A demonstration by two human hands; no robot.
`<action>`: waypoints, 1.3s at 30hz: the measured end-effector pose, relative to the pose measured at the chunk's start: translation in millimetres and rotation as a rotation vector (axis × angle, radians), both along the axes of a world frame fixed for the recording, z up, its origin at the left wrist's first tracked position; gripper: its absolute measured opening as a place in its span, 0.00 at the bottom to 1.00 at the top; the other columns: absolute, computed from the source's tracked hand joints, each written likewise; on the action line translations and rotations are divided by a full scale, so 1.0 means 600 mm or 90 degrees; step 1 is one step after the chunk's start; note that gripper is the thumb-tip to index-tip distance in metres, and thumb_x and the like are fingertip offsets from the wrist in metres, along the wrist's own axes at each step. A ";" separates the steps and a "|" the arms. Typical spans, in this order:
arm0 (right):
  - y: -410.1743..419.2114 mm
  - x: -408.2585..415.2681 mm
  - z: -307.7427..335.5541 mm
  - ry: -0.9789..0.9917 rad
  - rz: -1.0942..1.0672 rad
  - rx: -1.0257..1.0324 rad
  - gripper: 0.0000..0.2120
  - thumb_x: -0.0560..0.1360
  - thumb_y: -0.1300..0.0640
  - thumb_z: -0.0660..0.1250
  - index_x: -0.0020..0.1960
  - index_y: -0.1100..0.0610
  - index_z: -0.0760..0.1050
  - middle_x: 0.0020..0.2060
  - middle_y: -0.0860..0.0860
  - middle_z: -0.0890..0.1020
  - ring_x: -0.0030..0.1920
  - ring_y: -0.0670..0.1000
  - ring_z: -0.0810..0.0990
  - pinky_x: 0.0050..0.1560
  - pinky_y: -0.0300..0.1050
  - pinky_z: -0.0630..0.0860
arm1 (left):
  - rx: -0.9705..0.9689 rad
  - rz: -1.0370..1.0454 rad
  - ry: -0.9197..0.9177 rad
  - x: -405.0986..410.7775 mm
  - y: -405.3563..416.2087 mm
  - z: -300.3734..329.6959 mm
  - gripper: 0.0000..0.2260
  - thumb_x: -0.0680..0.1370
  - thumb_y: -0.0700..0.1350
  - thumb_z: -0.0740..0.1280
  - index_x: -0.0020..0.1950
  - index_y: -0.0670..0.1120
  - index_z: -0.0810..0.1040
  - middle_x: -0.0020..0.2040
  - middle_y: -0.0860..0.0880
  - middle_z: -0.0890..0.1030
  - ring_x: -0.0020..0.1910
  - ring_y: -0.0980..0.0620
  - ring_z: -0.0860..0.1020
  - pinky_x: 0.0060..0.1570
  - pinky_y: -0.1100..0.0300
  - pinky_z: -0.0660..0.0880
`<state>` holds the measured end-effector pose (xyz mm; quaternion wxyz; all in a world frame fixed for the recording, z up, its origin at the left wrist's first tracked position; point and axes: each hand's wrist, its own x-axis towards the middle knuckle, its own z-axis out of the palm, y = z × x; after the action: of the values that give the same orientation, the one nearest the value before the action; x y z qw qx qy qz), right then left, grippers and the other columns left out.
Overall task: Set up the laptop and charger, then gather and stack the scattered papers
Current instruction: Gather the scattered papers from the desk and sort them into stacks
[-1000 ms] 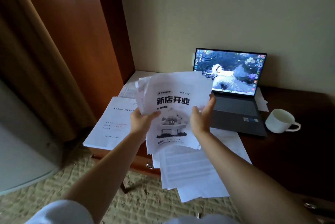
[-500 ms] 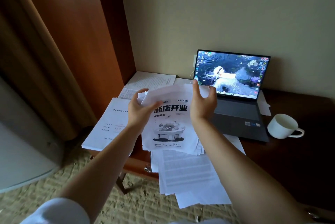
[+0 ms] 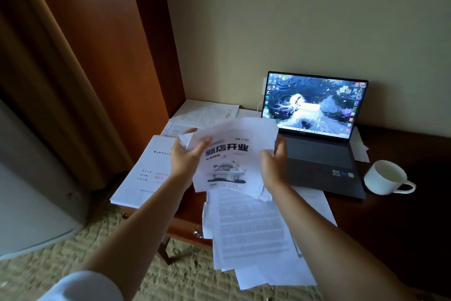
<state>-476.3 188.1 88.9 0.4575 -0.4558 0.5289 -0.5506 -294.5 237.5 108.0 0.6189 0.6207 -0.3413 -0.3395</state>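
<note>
A bundle of white sheets, with a printed flyer on top, is held above the dark wooden desk. My left hand grips its left edge and my right hand grips its right edge. More printed pages lie under the bundle and hang over the desk's front edge. A thick white stack sits at the desk's left end, and further sheets lie at the back left. The open laptop stands at the back with its screen lit; a white cable runs by its left side.
A white cup stands right of the laptop. A wooden wardrobe panel rises along the desk's left side. Patterned carpet lies below, and a pale rounded object fills the left edge. A small sheet peeks out behind the laptop.
The bundle has dropped lower toward the desk and shifted between my hands. My right hand has slid from the top edge back to the right side. The view has tilted slightly.
</note>
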 end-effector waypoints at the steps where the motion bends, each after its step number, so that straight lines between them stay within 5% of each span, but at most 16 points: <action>1: 0.003 -0.006 -0.006 0.021 0.009 0.011 0.22 0.72 0.71 0.59 0.56 0.47 0.67 0.44 0.44 0.78 0.37 0.45 0.75 0.32 0.37 0.70 | 0.016 -0.020 -0.021 0.000 0.004 -0.007 0.24 0.66 0.53 0.77 0.59 0.52 0.74 0.50 0.49 0.81 0.46 0.54 0.81 0.45 0.57 0.79; 3: 0.002 -0.014 -0.012 0.036 -0.001 0.009 0.19 0.72 0.70 0.59 0.55 0.49 0.68 0.42 0.45 0.78 0.36 0.47 0.75 0.32 0.40 0.69 | 0.028 -0.025 -0.043 -0.001 0.009 -0.008 0.31 0.62 0.58 0.79 0.61 0.52 0.75 0.53 0.45 0.82 0.49 0.50 0.81 0.48 0.54 0.79; 7: -0.015 -0.015 0.004 0.013 -0.024 -0.021 0.19 0.73 0.69 0.59 0.58 0.50 0.70 0.44 0.43 0.78 0.35 0.43 0.75 0.33 0.38 0.70 | 0.010 -0.009 -0.014 -0.007 0.000 0.023 0.23 0.70 0.56 0.74 0.45 0.35 0.79 0.39 0.39 0.83 0.37 0.44 0.82 0.42 0.46 0.78; 10: -0.016 -0.013 -0.003 0.033 0.002 -0.024 0.20 0.72 0.69 0.59 0.59 0.51 0.70 0.46 0.45 0.79 0.37 0.46 0.76 0.34 0.39 0.70 | -0.002 0.011 0.000 -0.015 -0.008 0.022 0.22 0.73 0.59 0.69 0.37 0.40 0.73 0.32 0.41 0.75 0.32 0.46 0.73 0.35 0.52 0.73; 14: -0.020 -0.015 -0.018 0.052 0.017 -0.015 0.21 0.72 0.69 0.59 0.61 0.52 0.70 0.48 0.48 0.79 0.41 0.47 0.77 0.39 0.40 0.72 | 0.033 -0.013 0.010 -0.022 -0.002 0.008 0.11 0.73 0.49 0.73 0.46 0.42 0.80 0.39 0.46 0.84 0.38 0.48 0.83 0.34 0.59 0.79; 18: -0.022 -0.025 -0.029 0.082 0.027 0.030 0.15 0.72 0.70 0.59 0.53 0.56 0.71 0.36 0.46 0.75 0.34 0.50 0.73 0.31 0.39 0.66 | 0.081 0.001 0.022 -0.026 0.005 -0.012 0.17 0.67 0.45 0.78 0.52 0.40 0.79 0.44 0.42 0.84 0.41 0.45 0.84 0.39 0.53 0.82; 24: -0.032 -0.018 -0.035 0.058 0.066 0.056 0.18 0.71 0.72 0.58 0.54 0.53 0.71 0.41 0.51 0.79 0.34 0.49 0.74 0.31 0.39 0.67 | 0.083 -0.022 0.024 -0.047 0.022 -0.029 0.13 0.66 0.40 0.78 0.48 0.45 0.81 0.41 0.46 0.85 0.36 0.53 0.84 0.33 0.62 0.79; 29: -0.048 -0.016 -0.022 0.041 0.061 0.038 0.16 0.71 0.71 0.57 0.48 0.54 0.75 0.33 0.49 0.77 0.31 0.50 0.71 0.31 0.39 0.64 | 0.061 0.039 0.066 -0.059 0.003 -0.012 0.11 0.65 0.40 0.79 0.45 0.45 0.81 0.40 0.48 0.85 0.38 0.51 0.84 0.34 0.60 0.80; 33: -0.040 -0.039 -0.037 0.082 0.114 0.087 0.17 0.73 0.69 0.59 0.55 0.51 0.73 0.39 0.49 0.78 0.36 0.50 0.76 0.33 0.39 0.70 | 0.092 0.025 0.055 -0.059 0.010 -0.036 0.13 0.65 0.40 0.78 0.47 0.45 0.80 0.43 0.46 0.85 0.41 0.48 0.84 0.35 0.59 0.80; 39: -0.056 -0.046 -0.040 0.046 0.052 0.062 0.13 0.72 0.70 0.58 0.48 0.53 0.72 0.37 0.54 0.77 0.37 0.54 0.75 0.37 0.43 0.69 | 0.084 0.052 0.045 -0.069 0.004 -0.046 0.19 0.64 0.39 0.79 0.53 0.44 0.79 0.46 0.46 0.83 0.44 0.48 0.82 0.35 0.59 0.78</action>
<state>-503.8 154.7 64.7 0.4816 -0.4739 0.5522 -0.4885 -335.6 240.1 80.6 0.6015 0.6611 -0.2706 -0.3576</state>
